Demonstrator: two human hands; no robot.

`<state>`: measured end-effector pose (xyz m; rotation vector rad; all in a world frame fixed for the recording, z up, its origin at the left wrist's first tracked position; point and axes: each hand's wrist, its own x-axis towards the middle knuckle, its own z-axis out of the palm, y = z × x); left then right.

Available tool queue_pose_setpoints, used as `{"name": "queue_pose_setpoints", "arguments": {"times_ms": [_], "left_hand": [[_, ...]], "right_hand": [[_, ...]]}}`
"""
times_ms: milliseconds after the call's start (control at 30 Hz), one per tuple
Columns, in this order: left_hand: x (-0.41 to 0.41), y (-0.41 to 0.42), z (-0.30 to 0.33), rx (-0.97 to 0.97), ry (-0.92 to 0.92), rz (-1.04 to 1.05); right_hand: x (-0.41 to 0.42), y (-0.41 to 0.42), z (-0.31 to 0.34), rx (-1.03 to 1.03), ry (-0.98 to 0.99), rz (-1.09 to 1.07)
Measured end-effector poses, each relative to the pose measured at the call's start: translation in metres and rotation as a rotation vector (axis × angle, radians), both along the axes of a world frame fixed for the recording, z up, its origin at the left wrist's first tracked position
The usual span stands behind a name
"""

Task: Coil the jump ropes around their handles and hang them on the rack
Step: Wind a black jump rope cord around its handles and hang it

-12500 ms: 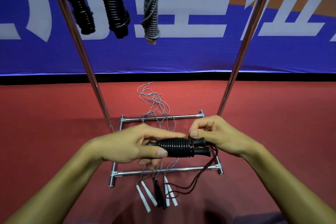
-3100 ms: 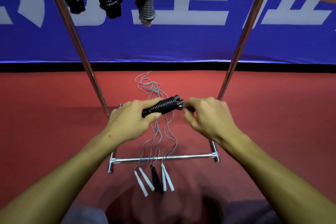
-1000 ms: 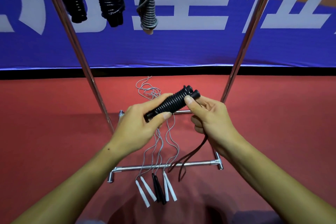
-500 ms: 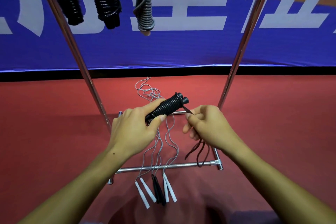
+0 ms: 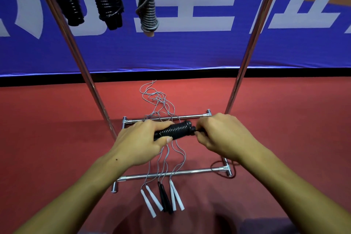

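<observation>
Far left, high in the frame: two black jump ropes coiled tightly round their handles (image 5: 71,2) (image 5: 107,0) hang side by side from above; their attachment lies outside the view. Just right of them hangs one grey coiled jump rope (image 5: 147,4), a pale handle tip showing at its lower end.

The chrome tubular steel rack (image 5: 167,174) stands on the red carpeted floor (image 5: 47,129), its two uprights rising left and right and its near and far base bars lying across the floor.

Left hand (image 5: 139,143): closed round the left end of a black jump rope wound in close turns about its paired handles (image 5: 174,131), thumb on the near side, fingers over the top. The bundle is held nearly level above the rack base, between the two base bars.

On the floor beneath it: loose thin grey cords (image 5: 157,100) run from a tangle beyond the far bar to slim white and black handles (image 5: 163,197) lying just near of the near bar.

Right hand (image 5: 222,137): fingertips pinched at the right end of the held bundle, on the rope there. A loose dark loop of rope (image 5: 215,165) lies at the right end of the near bar.

Far background: blue banner with white lettering (image 5: 190,49).
</observation>
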<state>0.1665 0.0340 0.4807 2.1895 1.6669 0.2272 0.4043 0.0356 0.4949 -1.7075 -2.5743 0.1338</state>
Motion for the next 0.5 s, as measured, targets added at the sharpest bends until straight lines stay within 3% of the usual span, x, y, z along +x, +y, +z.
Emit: {"name": "queue_pose_setpoints", "arguments": {"times_ms": [200,367,500], "left_hand": [[-0.015,0.004,0.007,-0.173,0.018,-0.254],[-0.022,0.004,0.006,-0.496,-0.190,-0.499],[-0.024,0.002,0.014,-0.776,-0.352,-0.560]], "right_hand": [[0.004,0.001,0.009,-0.145,-0.010,0.220],[0.005,0.001,0.009,-0.533,0.265,0.193],[0.011,-0.006,0.021,-0.793,0.485,0.201]]}}
